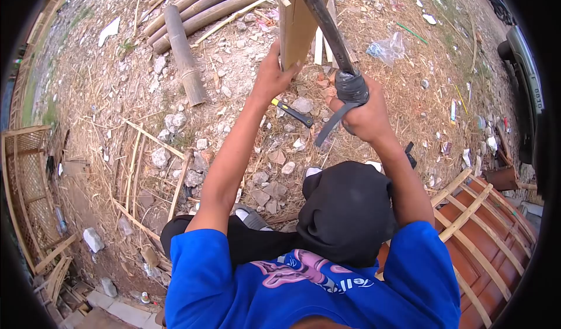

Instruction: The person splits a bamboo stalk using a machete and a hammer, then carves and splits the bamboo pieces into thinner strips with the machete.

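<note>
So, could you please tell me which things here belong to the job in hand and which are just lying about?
Belonging to the job:
split bamboo, in the left hand
dark tool with wrapped handle, in the right hand
bamboo poles, probably
yellow-and-black cutter, perhaps

Lying about:
plastic bag
green stick
pale stones

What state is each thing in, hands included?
Left hand: gripping split bamboo
Right hand: closed around wrapped handle
Split bamboo: held off to one side of the blade's handle
Wrapped handle: gripped, loose strap end hanging
Utility knife: on ground, blade position unclear
Bamboo poles: lying on ground
Plastic bag: crumpled
</note>
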Demonstrator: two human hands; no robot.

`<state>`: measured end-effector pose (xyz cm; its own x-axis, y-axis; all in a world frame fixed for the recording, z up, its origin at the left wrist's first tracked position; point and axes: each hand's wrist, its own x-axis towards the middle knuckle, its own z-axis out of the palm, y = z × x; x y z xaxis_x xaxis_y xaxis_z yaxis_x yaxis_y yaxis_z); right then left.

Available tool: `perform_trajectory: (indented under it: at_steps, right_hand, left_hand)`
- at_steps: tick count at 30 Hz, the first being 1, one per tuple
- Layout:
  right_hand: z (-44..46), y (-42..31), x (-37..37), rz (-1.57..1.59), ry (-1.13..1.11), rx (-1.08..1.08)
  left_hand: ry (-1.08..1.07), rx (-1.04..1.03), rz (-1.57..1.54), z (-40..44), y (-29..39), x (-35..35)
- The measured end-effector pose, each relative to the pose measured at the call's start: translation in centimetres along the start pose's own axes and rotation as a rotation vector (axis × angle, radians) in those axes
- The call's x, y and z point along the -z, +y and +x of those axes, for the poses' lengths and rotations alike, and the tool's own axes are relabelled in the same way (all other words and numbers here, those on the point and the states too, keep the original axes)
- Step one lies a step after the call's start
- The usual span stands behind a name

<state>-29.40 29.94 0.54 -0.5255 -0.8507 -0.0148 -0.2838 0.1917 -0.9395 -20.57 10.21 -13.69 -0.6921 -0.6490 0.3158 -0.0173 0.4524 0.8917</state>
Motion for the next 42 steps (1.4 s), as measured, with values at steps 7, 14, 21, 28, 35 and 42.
perform_trajectory:
  at_steps: [7, 14, 21, 28, 35, 42]
  right_hand:
    - [-1.5, -2.9, 1.6, 0.056, 0.020, 0.014]
    - [-2.7, -9.5, 4.7, 0.164, 0.088, 0.068]
    - [1.9, 1.5, 2.8, 0.148, 0.006, -0.168]
    - [1.1, 1.6, 0.2, -0.010, -0.048, 0.026]
    - [1.1, -3.7, 0.1, 0.012, -0.066, 0.078]
    - [-1.0, -11.2, 5.4, 0.102, 0.116, 0.127]
  left_hand:
    - [0.043, -0.178, 0.039, 2.0, 1.1, 0.4]
    - [0.109, -0.331, 0.066, 5.7, 9.5, 4.3]
    - [-0.225, 0.298, 0.290, 0.1, -2.0, 3.4]
    - [-0.107, 0.475, 0.033, -0.2, -4.0, 8.3]
    - [-0.089, 0.450, -0.084, -0.8, -2.6, 9.5]
    - [0.062, 0.513, -0.185, -1.1, -3.6, 11.1]
